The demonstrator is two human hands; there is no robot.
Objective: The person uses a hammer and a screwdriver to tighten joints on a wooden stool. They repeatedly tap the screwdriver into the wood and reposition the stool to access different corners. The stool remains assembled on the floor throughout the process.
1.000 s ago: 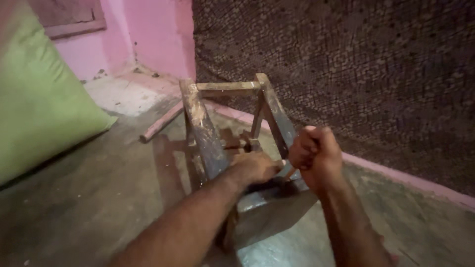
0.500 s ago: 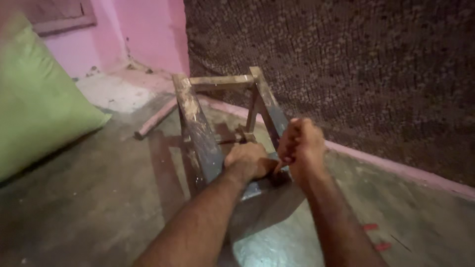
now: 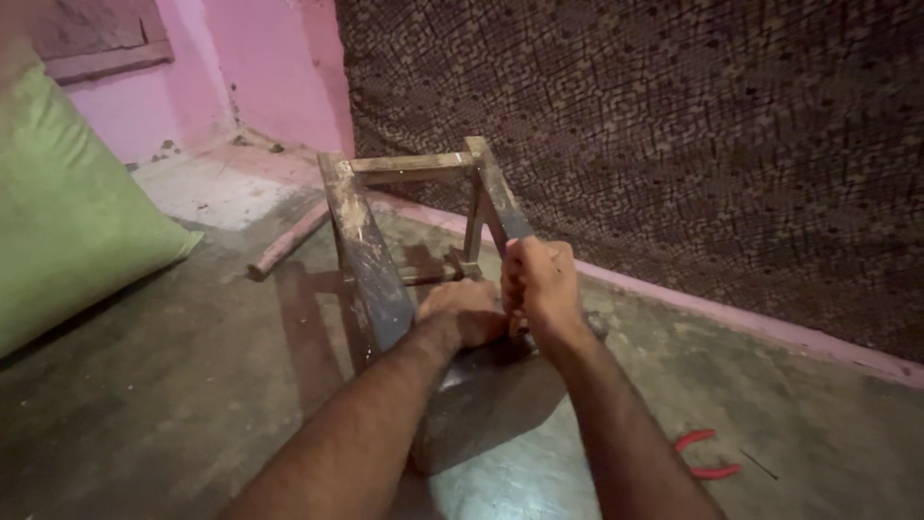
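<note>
A worn wooden stool [image 3: 361, 241] lies on its side on the concrete floor, its legs pointing away from me toward the wall. My left hand [image 3: 467, 310] is curled shut down between the legs, near the underside of the seat; what it holds is hidden. My right hand [image 3: 539, 279] is closed in a fist just to the right of it, gripping something at the right-hand leg [image 3: 500, 207]. The two hands touch or nearly touch.
A pair of red-handled pliers [image 3: 707, 455] lies on the floor at the lower right. A big green sack [image 3: 67, 202] leans at the left. A wooden stick [image 3: 287, 241] lies behind the stool. A dark patterned cloth [image 3: 674, 125] covers the wall.
My right hand has come down from a raised position to the stool's right leg, close against my left hand. The view has shifted a little to the right.
</note>
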